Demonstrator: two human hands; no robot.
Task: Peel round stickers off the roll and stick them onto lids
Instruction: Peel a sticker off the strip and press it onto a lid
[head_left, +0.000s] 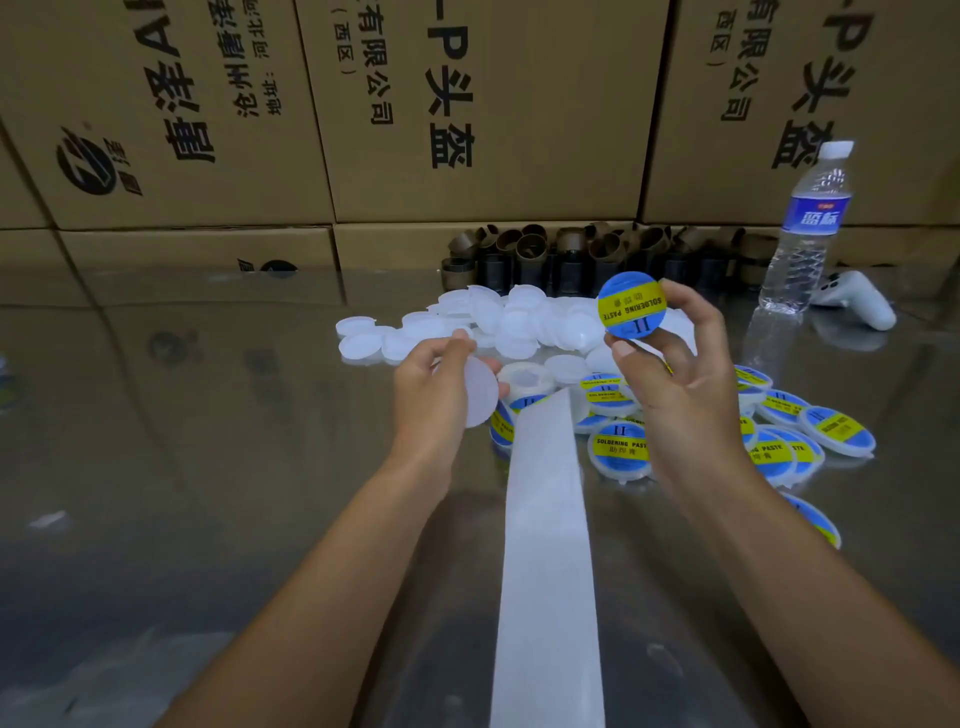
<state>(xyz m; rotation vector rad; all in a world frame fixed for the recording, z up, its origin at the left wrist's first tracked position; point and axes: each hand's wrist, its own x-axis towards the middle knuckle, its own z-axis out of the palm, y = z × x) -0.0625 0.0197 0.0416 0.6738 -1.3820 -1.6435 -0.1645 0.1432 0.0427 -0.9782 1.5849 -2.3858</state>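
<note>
My right hand (670, 358) pinches a round blue-and-yellow sticker (631, 305) by its lower edge and holds it up above the table. My left hand (434, 382) grips a plain white lid (480, 392) by its rim, a little left of the sticker. Between my forearms a white strip of backing paper (545, 545) runs from the sticker roll (530, 376) toward me. Several unlabelled white lids (467, 325) lie heaped behind my hands. Several lids with stickers on them (621, 449) lie under and to the right of my right hand.
The shiny metal table (208, 441) reflects the stacked cardboard boxes (467, 104) behind it. A water bottle (808, 234) stands at the back right, beside a white controller (857, 304). Several brown cardboard roll cores (571, 254) sit against the boxes.
</note>
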